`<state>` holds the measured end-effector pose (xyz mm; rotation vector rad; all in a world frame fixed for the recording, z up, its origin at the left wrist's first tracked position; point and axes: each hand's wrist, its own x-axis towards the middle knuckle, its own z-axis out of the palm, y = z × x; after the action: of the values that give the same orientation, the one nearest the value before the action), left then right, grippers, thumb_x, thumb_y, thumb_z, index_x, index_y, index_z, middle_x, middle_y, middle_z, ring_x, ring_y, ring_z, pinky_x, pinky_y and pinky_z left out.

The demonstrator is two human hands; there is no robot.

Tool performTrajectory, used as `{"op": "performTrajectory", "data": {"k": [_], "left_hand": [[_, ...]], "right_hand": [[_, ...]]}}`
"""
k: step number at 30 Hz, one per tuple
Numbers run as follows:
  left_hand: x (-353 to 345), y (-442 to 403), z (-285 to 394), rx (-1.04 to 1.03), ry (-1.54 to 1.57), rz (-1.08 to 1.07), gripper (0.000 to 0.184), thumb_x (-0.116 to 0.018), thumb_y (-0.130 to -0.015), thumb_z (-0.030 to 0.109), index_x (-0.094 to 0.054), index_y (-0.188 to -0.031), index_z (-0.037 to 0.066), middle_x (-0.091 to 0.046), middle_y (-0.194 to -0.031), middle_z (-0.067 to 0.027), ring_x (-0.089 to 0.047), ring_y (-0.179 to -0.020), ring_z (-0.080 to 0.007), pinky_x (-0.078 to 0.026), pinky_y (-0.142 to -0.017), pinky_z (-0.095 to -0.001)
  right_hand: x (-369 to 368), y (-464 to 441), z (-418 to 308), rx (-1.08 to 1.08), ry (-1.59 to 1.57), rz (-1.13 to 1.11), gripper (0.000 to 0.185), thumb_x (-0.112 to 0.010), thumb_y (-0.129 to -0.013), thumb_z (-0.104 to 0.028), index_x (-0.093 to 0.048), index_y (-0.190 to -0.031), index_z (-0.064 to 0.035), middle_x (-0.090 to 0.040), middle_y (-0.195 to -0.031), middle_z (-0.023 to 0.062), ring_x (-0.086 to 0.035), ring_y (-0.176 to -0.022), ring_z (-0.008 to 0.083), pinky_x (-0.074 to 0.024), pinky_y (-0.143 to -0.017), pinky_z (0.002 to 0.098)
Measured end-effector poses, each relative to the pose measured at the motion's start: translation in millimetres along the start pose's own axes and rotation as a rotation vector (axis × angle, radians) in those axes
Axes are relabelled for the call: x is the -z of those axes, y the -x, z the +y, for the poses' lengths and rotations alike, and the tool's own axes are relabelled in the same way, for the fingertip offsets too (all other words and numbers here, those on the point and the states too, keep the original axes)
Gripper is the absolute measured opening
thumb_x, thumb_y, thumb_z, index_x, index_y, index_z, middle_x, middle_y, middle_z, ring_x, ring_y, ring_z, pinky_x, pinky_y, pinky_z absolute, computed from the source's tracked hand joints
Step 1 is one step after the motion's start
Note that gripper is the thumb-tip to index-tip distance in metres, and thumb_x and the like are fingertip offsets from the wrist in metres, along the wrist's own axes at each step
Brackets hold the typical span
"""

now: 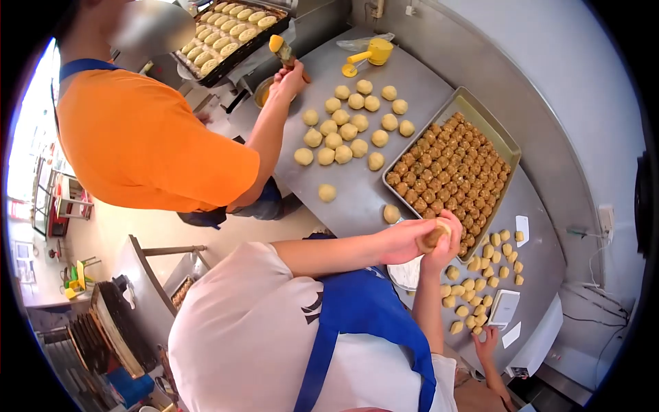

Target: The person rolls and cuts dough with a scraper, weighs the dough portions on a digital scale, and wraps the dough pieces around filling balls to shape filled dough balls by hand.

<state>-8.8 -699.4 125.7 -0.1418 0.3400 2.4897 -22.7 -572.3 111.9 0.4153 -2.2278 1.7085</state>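
Left hand (399, 243): half-closed, supporting the dough piece (433, 239).
Right hand (451, 235): fingers curled around the same piece.
Dough piece: between both hands, above the near edge of the counter (360, 200), beside the filling tray (509, 146).
Shaping: apparently underway; calls for light, even finger pressure.

Both forearms (329, 255) are bare and kinda angle inward, left hand (401, 242) and right hand (446, 242) meeting at the grip, fingers curled pretty snug.
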Motion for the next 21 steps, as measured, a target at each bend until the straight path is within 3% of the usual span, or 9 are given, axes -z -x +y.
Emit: {"op": "performTrajectory", "data": {"k": [1, 5, 8, 10, 12, 14, 16, 17, 21], "left_hand": [[-2.9, -3.0, 0.8, -0.009, 0.089, -0.076, 0.032, -0.043, -0.101, 0.024, -0.047, -0.127, 0.005, -0.054, -0.123, -0.0053, -0.054, -0.113, -0.0168, -0.043, -0.1, -0.0355], [-1.9, 9.3, 15.6, -0.012, -0.179, 0.016, 0.034, -0.043, -0.101, 0.027, -0.045, -0.13, 0.008, -0.054, -0.122, -0.0046, -0.054, -0.111, -0.0155, -0.044, -0.099, -0.0341], [-5.2, 18.6, 4.7, 0.039, -0.344, 0.196, 0.036, -0.043, -0.101, 0.025, -0.043, -0.133, 0.008, -0.053, -0.123, -0.0051, -0.054, -0.111, -0.0156, -0.043, -0.099, -0.0342], [-18.9, 16.5, 10.5, -0.036, -0.472, 0.173, 0.036, -0.042, -0.101, 0.021, -0.041, -0.134, 0.005, -0.052, -0.124, -0.0065, -0.053, -0.112, -0.0162, -0.042, -0.101, -0.0348], [-16.4, 5.4, 7.8, -0.127, -0.138, 0.014, 0.035, -0.04, -0.102, 0.018, -0.041, -0.133, 0.002, -0.051, -0.125, -0.0078, -0.051, -0.114, -0.017, -0.04, -0.102, -0.0353], [-12.9, 5.9, 11.0, -0.133, -0.158, 0.003, 0.036, -0.04, -0.101, 0.017, -0.039, -0.134, 0.002, -0.05, -0.126, -0.0085, -0.05, -0.116, -0.0175, -0.04, -0.102, -0.0355], [-11.3, 12.1, 20.5, -0.117, -0.311, 0.115, 0.037, -0.04, -0.101, 0.017, -0.038, -0.135, 0.001, -0.05, -0.127, -0.0091, -0.05, -0.117, -0.0179, -0.04, -0.103, -0.0357], [-11.8, 13.5, 21.6, -0.119, -0.312, 0.108, 0.037, -0.04, -0.101, 0.017, -0.038, -0.135, 0.001, -0.05, -0.127, -0.0091, -0.05, -0.117, -0.0179, -0.04, -0.103, -0.0357], [-16.3, 24.7, 9.4, -0.049, -0.546, 0.132, 0.039, -0.038, -0.102, 0.02, -0.035, -0.14, 0.012, -0.049, -0.126, -0.0065, -0.05, -0.117, -0.0162, -0.04, -0.102, -0.0347]], "right_hand": [[-5.9, 3.0, -0.9, -0.091, -0.15, 0.195, 0.048, -0.054, -0.087, -0.038, -0.056, -0.114, 0.0012, -0.056, -0.124, 0.0188, -0.052, -0.118, 0.0311, -0.0388, -0.101, 0.0406], [-15.4, 2.9, -29.3, -0.028, -0.223, 0.123, 0.038, -0.051, -0.085, -0.027, -0.057, -0.111, 0.0, -0.056, -0.125, 0.0165, -0.05, -0.12, 0.0291, -0.0377, -0.102, 0.0404], [5.0, -5.9, -24.3, 0.091, 0.133, -0.221, 0.031, -0.045, -0.086, -0.02, -0.062, -0.102, -0.0005, -0.061, -0.115, 0.0158, -0.055, -0.114, 0.026, -0.0413, -0.097, 0.0385], [-3.2, -13.5, -26.1, 0.208, 0.218, -0.172, 0.032, -0.042, -0.087, -0.022, -0.063, -0.097, 0.0002, -0.063, -0.111, 0.0162, -0.057, -0.111, 0.0269, -0.0424, -0.095, 0.0389], [-15.6, -6.0, -13.0, -0.072, -0.181, 0.14, 0.038, -0.038, -0.089, -0.027, -0.061, -0.101, 0.0016, -0.063, -0.112, 0.0166, -0.057, -0.11, 0.0287, -0.0426, -0.095, 0.0394], [-28.8, -6.5, -35.3, -0.235, -0.352, 0.329, 0.042, -0.037, -0.091, -0.031, -0.059, -0.104, 0.0022, -0.063, -0.112, 0.0171, -0.056, -0.11, 0.0311, -0.0406, -0.097, 0.0398], [-19.1, -11.3, -48.9, 0.089, 0.082, 0.032, 0.042, -0.034, -0.093, -0.03, -0.058, -0.107, 0.0002, -0.062, -0.114, 0.0166, -0.055, -0.115, 0.033, -0.0329, -0.104, 0.0439], [-4.5, -12.5, -40.4, 0.045, 0.14, -0.107, 0.037, -0.036, -0.091, -0.027, -0.061, -0.103, -0.0019, -0.064, -0.113, 0.0152, -0.052, -0.121, 0.0346, -0.0225, -0.109, 0.0488], [-8.7, -7.2, -36.8, 0.088, 0.21, -0.083, 0.03, -0.04, -0.087, -0.021, -0.063, -0.095, -0.0029, -0.067, -0.104, 0.0136, -0.049, -0.126, 0.0333, -0.0176, -0.111, 0.0514]]}}
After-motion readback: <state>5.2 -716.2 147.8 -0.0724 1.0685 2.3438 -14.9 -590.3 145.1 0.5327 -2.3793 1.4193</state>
